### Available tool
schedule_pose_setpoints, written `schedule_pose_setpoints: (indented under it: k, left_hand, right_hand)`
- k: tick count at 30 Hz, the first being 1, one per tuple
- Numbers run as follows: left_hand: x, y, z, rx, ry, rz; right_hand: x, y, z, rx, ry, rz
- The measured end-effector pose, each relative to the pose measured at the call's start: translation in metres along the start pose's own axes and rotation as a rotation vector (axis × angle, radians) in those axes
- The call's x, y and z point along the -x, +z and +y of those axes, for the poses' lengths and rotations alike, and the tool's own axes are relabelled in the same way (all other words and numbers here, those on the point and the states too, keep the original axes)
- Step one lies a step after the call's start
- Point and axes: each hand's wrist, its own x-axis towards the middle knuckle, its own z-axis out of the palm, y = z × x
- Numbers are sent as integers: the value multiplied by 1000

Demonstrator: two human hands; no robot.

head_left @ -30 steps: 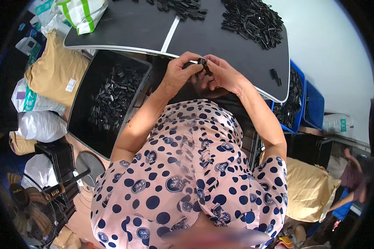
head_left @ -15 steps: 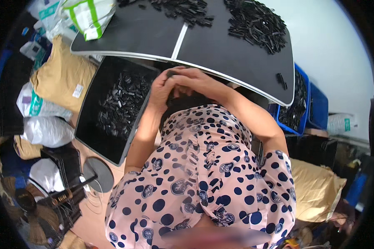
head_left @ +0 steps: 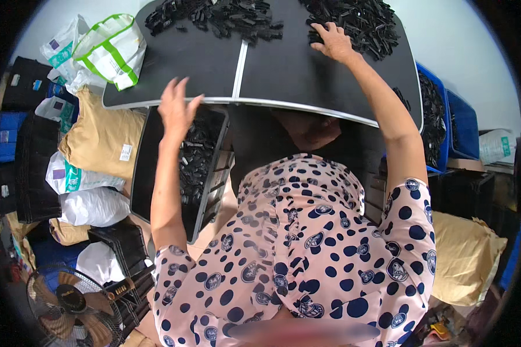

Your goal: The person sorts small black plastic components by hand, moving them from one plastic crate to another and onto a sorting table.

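"Where are the black pieces point(head_left: 231, 17) seen?"
"Piled on a black table point(head_left: 307, 75) along the top of the frame."
"And the right hand point(head_left: 334, 43)?"
"Held at the edge of the right pile point(head_left: 367, 29), fingers spread."
"The left hand point(head_left: 177, 113)?"
"Held beside the table's near edge, upper left, fingers parted."
"The room?"
"A fan point(head_left: 72, 301) is placed lower left, blue bins point(head_left: 464, 128) at right."

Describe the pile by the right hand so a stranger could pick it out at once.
Find the black table, divided by a pale strip. Right of the strip, toward the picture's top, lies a pile of black pieces. Unlike the left pile, it has the right hand at its edge.
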Motion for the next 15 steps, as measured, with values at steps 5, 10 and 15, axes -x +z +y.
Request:
schedule_pose_setpoints:
  k: [5, 10, 15]
  left_hand:
    - [-107, 79, 68, 111, 132, -106]
    - [-171, 143, 63, -20, 76, -221]
    - [-183, 175, 60, 30, -64, -219]
  right_hand:
    - [-15, -3, 24, 60, -26, -323]
    - [24, -2, 21, -89, -273, 12]
    - [49, -12, 22, -7, -370, 77]
